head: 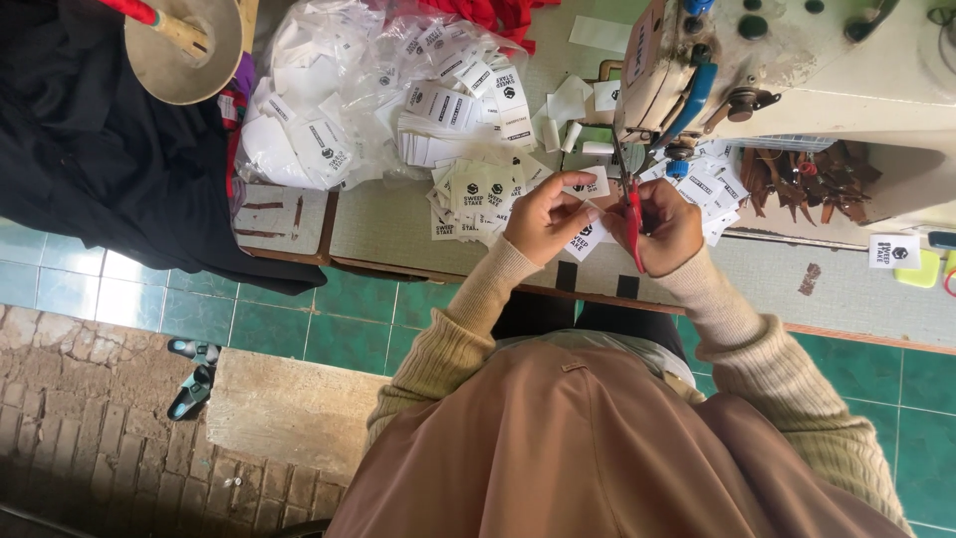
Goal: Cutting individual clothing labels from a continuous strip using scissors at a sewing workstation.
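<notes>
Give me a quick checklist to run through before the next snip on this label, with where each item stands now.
1. Left hand pinches the white label: ok.
2. Right hand holds the red scissors: ok.
3. Blades open or closed: cannot tell.
4. Fingers out of the blades' way: cannot tell, both hands almost touch.
5. Hands away from the sewing machine needle: cannot tell, it sits just above them.
6. Label stacks within reach: ok.

1. Both arms wear a beige ribbed knit sweater with long sleeves (453, 339).
2. The cuffs (503, 261) are ribbed and sit snug at the wrists.
3. A smooth, brownish-mauve garment (588, 448) covers the lap, showing one centre seam.
</notes>
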